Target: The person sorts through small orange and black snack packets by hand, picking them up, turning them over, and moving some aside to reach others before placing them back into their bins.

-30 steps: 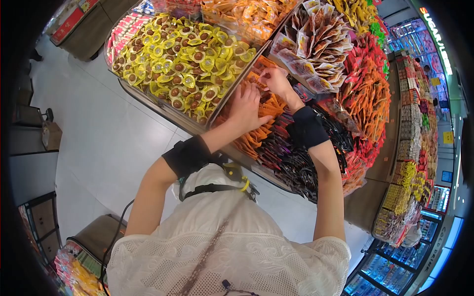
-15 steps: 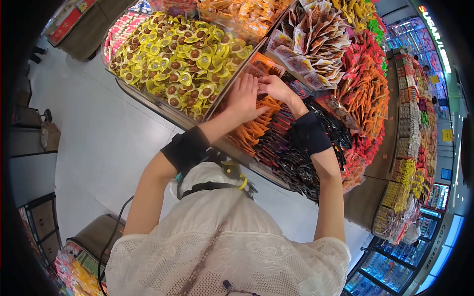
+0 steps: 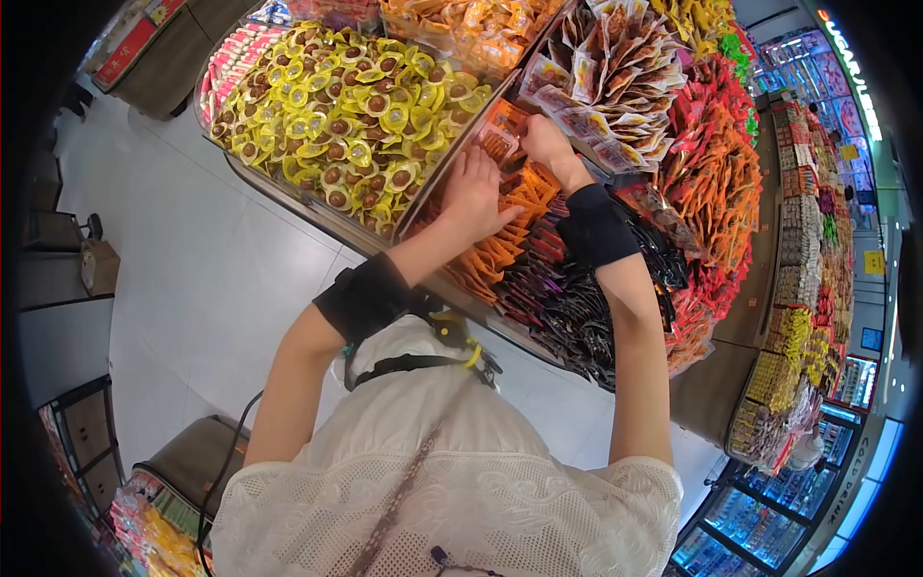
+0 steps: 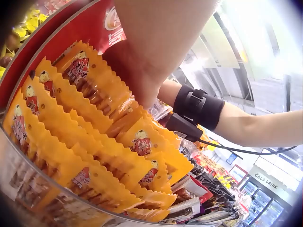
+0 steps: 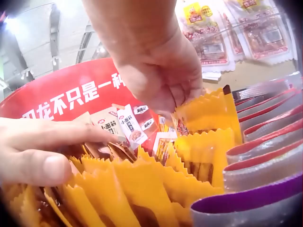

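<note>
My left hand lies over a row of orange snack packets, its fingers extended along their tops. In the right wrist view, the left index finger reaches across the upper edges of the packets. My right hand is just beyond, fingers curled, at an orange snack packet at the far end of the row. From the right wrist, these curled fingers meet the upper edge of an orange packet; their tips are partly hidden. Standing packets fill the left wrist view.
Yellow-wrapped round candies fill the bin to the left, behind a clear divider. White-and-red packets stand beyond the right hand. Dark packets lie nearer the body, and red packets are farther right. A red printed panel backs the row.
The right hand was beside the left fingertips half a second ago; now it has shifted slightly right and away, with an orange packet showing between the hands. The left hand stays nearly in place.
</note>
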Demonstrator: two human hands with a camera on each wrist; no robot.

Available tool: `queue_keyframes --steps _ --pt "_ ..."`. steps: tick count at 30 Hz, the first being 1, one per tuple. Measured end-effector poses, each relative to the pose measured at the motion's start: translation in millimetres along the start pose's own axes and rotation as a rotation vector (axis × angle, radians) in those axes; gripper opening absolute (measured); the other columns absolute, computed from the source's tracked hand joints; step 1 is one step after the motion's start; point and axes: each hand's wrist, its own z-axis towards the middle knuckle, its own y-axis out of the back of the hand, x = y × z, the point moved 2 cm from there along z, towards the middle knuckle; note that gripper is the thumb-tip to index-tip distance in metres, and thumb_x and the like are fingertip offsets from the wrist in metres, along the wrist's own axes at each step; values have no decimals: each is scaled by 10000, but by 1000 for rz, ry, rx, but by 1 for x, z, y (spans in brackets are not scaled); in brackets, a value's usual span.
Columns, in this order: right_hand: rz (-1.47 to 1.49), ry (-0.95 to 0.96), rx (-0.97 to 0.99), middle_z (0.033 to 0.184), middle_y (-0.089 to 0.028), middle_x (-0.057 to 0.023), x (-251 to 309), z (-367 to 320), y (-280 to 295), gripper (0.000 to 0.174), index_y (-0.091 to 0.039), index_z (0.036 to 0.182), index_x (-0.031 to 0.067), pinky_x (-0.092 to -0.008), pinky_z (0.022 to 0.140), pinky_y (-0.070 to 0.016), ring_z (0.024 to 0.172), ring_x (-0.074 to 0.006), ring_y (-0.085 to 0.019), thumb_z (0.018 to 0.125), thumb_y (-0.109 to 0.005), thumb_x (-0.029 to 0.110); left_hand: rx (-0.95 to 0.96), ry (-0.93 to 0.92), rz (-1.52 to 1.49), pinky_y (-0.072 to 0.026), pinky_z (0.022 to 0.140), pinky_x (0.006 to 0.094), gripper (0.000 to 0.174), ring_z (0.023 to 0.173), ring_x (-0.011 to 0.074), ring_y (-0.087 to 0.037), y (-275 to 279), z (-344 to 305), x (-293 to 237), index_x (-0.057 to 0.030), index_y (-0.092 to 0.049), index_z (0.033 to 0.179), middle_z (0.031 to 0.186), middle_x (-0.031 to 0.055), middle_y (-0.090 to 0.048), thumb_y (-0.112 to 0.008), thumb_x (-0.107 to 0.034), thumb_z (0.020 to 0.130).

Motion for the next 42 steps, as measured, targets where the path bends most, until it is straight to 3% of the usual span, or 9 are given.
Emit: queue_keyframes --steps 8,14,17,24,27,31,34,37,42 --pt "-125 -195 46 973 -635 -186 26 -8 16 308 -658 925 20 -389 800 -484 935 -323 -608 770 -609 282 -36 12 -21 -162 1073 436 776 1254 362 -318 -4 0 1 108 -465 1166 1256 272 -430 -499 -571 790" --pt "-192 -145 105 939 -644 -183 32 -11 8 327 -665 918 27 -413 801 -481 917 -321 -616 723 -658 289 -19 18 8 -162 1073 430 789 1256 359 -316 -3 0 0 107 -461 1173 1260 272 -427 -484 -584 793" --pt "-143 -243 112 941 -645 -177 35 -10 3 288 -670 893 40 -406 768 -493 905 -314 -621 717 -662 268 -2 26 6 -155 1074 433 800 1266 363 -300 -3 1 1 106 -459 1180 1276 275 -411 -466 -596 797" --pt "-158 50 -401 808 -633 -122 33 -37 49 122 -628 748 67 -415 681 -496 777 -317 -614 709 -627 182 135 47 89 -132 1076 448 794 1291 365 -254 5 2 -5 48 -452 1234 1306 273 -380 -411 -622 809" --pt "-112 65 -535 795 -625 -118 35 -70 81 145 -611 732 58 -419 662 -481 749 -321 -605 721 -638 200 156 72 107 -135 1073 449 810 1288 360 -259 1 7 -7 50 -454 1232 1312 264 -377 -365 -640 817" --pt "148 -108 -651 713 -606 -129 10 -105 101 222 -608 759 27 -385 603 -454 673 -311 -597 754 -654 243 198 92 159 -142 1063 464 813 1277 351 -281 1 19 -13 58 -435 1239 1322 246 -373 -325 -638 832" --pt "495 -204 -687 580 -566 -110 -5 -136 112 274 -581 727 -30 -318 501 -424 520 -180 -563 755 -679 224 151 101 188 -144 1055 492 777 1286 338 -274 -2 25 -16 40 -410 1265 1344 213 -364 -306 -612 853" --pt "912 -240 -685 655 -612 -84 -13 -163 111 203 -541 720 -10 -238 476 -469 533 -128 -583 818 -627 146 138 111 196 -148 1051 504 738 1293 327 -268 -4 31 -18 19 -399 1277 1357 183 -361 -307 -588 867" --pt "1168 -220 -703 716 -624 -85 -24 -191 99 144 -533 760 8 -225 471 -490 570 -147 -619 837 -601 108 134 105 187 -162 1053 487 707 1285 328 -278 -4 35 -15 12 -408 1271 1342 179 -380 -337 -566 871"
